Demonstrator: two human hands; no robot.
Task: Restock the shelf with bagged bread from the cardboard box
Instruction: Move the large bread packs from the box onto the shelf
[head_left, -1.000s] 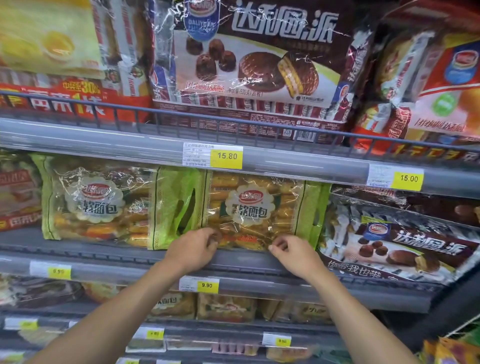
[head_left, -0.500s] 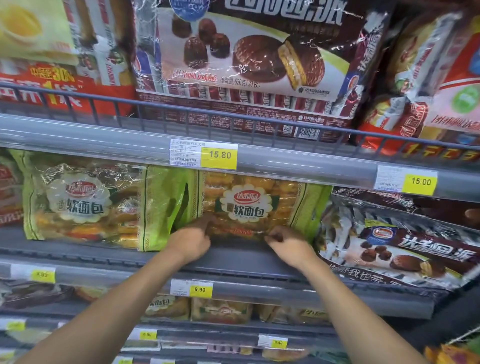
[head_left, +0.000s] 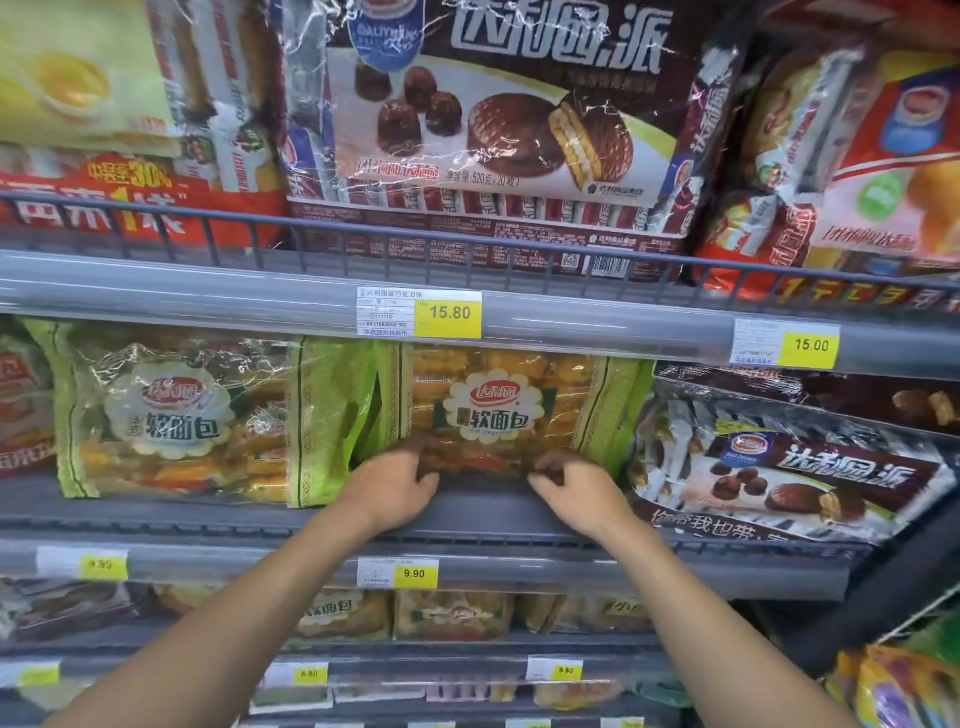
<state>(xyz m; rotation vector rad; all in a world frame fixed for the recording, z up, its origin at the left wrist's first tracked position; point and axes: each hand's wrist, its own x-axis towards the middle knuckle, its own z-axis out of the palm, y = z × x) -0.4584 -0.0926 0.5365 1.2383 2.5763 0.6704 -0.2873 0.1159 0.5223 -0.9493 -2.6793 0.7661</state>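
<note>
The left hand (head_left: 395, 488) and right hand (head_left: 576, 493), fingers curled, are pinching the bottom of the green-sided clear plastic bread bag (head_left: 493, 410), probably to seat it upright at the front edge of the grey metal shelf (head_left: 483, 512)

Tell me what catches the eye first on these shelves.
The left hand and right hand hold the lower edge of a green bread bag at the centre of the middle shelf. Above it, a big dark pie bag fills the top shelf. Between them, a yellow 15.80 price tag stands out on the rail.
</note>
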